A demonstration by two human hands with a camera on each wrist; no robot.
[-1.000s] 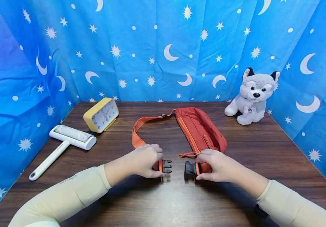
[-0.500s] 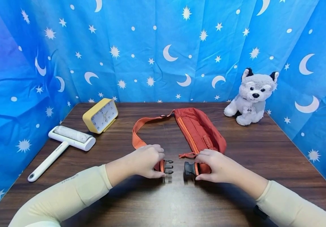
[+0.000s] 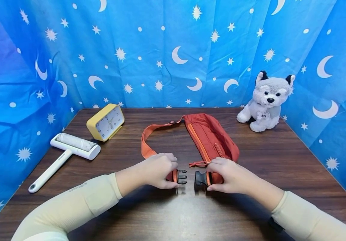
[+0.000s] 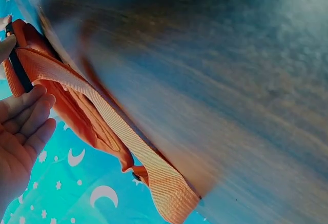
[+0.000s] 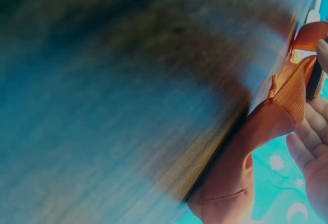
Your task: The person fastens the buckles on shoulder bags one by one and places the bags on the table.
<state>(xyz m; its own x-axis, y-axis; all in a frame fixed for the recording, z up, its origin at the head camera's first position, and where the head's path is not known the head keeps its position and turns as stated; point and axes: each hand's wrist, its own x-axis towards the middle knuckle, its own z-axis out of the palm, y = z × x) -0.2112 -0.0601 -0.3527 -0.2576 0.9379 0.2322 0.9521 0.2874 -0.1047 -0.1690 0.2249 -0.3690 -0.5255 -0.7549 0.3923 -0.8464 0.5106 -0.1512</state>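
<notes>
A red waist bag [image 3: 210, 135] with an orange zip lies on the wooden table, its orange strap [image 3: 149, 137] curving round to the left. My left hand [image 3: 159, 170] pinches the pronged half of the black buckle [image 3: 182, 176] at the strap's end. Opposite it, my right hand [image 3: 228, 175] grips the socket half of the buckle [image 3: 201, 178] between thumb and fingers. Prongs and socket face each other across a small gap. In the left wrist view the webbing [image 4: 118, 116] runs from the fingers; the right wrist view shows the bag's end [image 5: 230, 183] beside the hand.
At the left lie a white lint roller [image 3: 76, 146] and, behind it, a yellow alarm clock [image 3: 108, 122]. A grey and white plush dog [image 3: 267, 100] sits at the back right. A blue curtain [image 3: 149, 53] with moons and stars encloses the table [image 3: 149, 214].
My left hand has moved slightly right with the pronged buckle half, so the gap to the socket half is narrower. My right hand has stayed almost in place.
</notes>
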